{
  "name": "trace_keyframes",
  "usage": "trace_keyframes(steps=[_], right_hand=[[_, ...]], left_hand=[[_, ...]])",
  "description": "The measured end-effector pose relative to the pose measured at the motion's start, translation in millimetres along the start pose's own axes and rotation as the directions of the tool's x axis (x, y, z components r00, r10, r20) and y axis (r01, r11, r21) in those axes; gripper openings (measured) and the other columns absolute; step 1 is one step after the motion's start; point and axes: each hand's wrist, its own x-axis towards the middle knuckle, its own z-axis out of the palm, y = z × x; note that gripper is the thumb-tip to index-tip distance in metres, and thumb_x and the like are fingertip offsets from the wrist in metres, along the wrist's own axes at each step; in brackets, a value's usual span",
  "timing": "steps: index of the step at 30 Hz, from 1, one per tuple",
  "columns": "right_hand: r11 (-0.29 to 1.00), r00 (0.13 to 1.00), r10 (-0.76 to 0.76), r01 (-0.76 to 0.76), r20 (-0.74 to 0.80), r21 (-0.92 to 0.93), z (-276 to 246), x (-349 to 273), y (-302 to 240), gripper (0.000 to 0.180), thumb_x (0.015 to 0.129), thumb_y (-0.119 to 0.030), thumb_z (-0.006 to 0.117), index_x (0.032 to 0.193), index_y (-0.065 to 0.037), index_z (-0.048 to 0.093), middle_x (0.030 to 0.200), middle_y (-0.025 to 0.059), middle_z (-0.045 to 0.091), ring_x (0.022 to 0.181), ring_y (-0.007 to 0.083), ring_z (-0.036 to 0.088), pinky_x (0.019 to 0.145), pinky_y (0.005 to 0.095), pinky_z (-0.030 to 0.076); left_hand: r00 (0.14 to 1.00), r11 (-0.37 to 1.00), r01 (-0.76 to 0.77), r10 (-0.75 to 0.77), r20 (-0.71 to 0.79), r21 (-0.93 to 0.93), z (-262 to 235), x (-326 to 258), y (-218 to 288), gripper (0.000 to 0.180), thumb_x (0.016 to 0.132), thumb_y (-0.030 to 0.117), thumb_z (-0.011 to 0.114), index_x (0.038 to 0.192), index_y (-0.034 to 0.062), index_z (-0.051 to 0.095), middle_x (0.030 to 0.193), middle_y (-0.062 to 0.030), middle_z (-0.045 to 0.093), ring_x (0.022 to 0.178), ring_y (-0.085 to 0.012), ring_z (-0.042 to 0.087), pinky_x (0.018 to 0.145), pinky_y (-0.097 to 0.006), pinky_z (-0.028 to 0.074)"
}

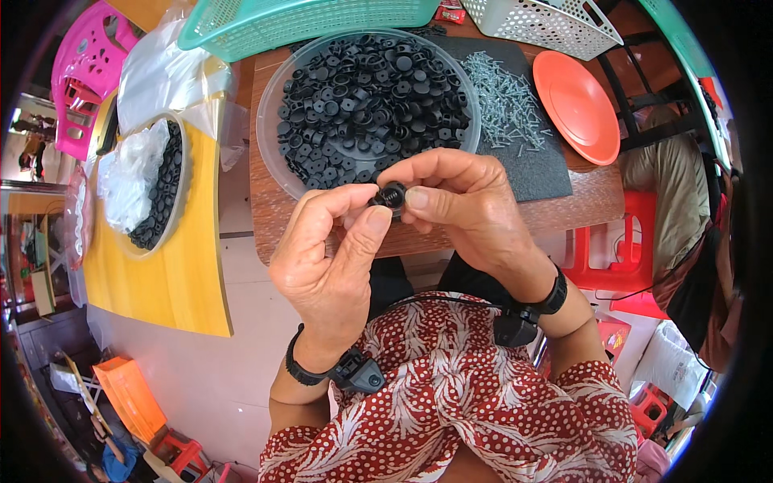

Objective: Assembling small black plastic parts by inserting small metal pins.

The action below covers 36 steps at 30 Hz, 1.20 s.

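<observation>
Between the fingertips of both hands is a small round black plastic part [392, 194], hollow on the side that shows. My left hand [328, 245] pinches it between thumb and fingers from the left. From the right, my right hand [471, 197] grips it the same way, its thumb on the rim. Just beyond my hands stands a round clear plastic tub [268, 133] heaped with similar black caps [362, 97]. Loose silver screws [503, 101] lie in a pile on a dark mat [547, 173] to the right of the tub.
An orange-red plate [576, 105] lies right of the screws. Green [298, 28] and white [547, 24] baskets stand at the back. On a yellow table [161, 282] at left sits another tub [187, 169] with black parts and a plastic bag [133, 181]. Red stools [616, 262] stand at right.
</observation>
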Motion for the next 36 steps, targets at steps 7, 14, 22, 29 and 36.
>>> trace_keyframes(steps=[7,14,22,29,36], right_hand=[[1.0,1.0,0.001,-0.001,-0.02,-0.014,1.6,-1.8,-0.1,0.019,0.082,-0.002,0.063,0.101,0.001,0.067,0.077,0.0028,0.064,0.066,0.0064,0.055,0.058,0.0189,0.044],[0.987,0.997,-0.04,0.029,-0.065,-0.158,8.1,-7.0,-2.0,0.017,0.083,-0.001,0.062,0.099,-0.002,0.069,0.075,0.0006,0.063,0.064,0.0036,0.053,0.057,0.0177,0.043],[0.97,0.969,-0.213,0.193,-0.129,-0.149,15.6,-7.8,3.1,0.015,0.081,0.005,0.061,0.095,0.002,0.067,0.084,0.0029,0.064,0.074,0.0059,0.055,0.064,0.0203,0.046],[0.959,0.978,-0.19,0.165,-0.091,-0.231,8.2,-8.9,-1.5,0.013,0.081,0.005,0.061,0.093,0.002,0.066,0.079,0.0022,0.064,0.073,0.0058,0.056,0.064,0.0205,0.046],[0.912,0.953,-0.295,0.259,-0.07,-0.317,3.1,-7.0,2.3,0.01,0.08,0.002,0.063,0.089,0.002,0.066,0.076,0.0026,0.063,0.07,0.0053,0.055,0.061,0.0207,0.045]], left_hand=[[0.997,0.991,-0.076,0.075,0.012,0.113,1.5,0.5,-0.3,0.016,0.078,0.0,0.07,0.092,-0.0041,0.064,0.08,-0.0034,0.057,0.067,-0.0076,0.051,0.06,-0.02,0.042],[1.0,0.999,0.027,-0.027,0.005,0.029,2.0,-0.3,-1.1,0.022,0.075,0.0,0.073,0.094,-0.0033,0.063,0.079,-0.0024,0.057,0.069,-0.0071,0.051,0.061,-0.02,0.043],[0.995,0.993,0.089,-0.086,0.044,-0.079,0.8,0.2,-2.9,0.026,0.075,0.0,0.074,0.099,-0.0041,0.063,0.081,-0.0007,0.058,0.072,-0.0054,0.051,0.065,-0.018,0.044],[0.978,0.971,0.183,-0.165,0.127,-0.152,-1.5,5.4,1.1,0.028,0.076,-0.004,0.072,0.102,-0.0056,0.063,0.08,-0.0003,0.057,0.071,-0.005,0.052,0.061,-0.016,0.046],[0.977,0.978,0.175,-0.158,0.143,-0.112,-0.5,5.6,0.3,0.029,0.075,-0.005,0.072,0.102,-0.0049,0.064,0.082,-0.0004,0.057,0.072,-0.005,0.052,0.061,-0.016,0.045]])
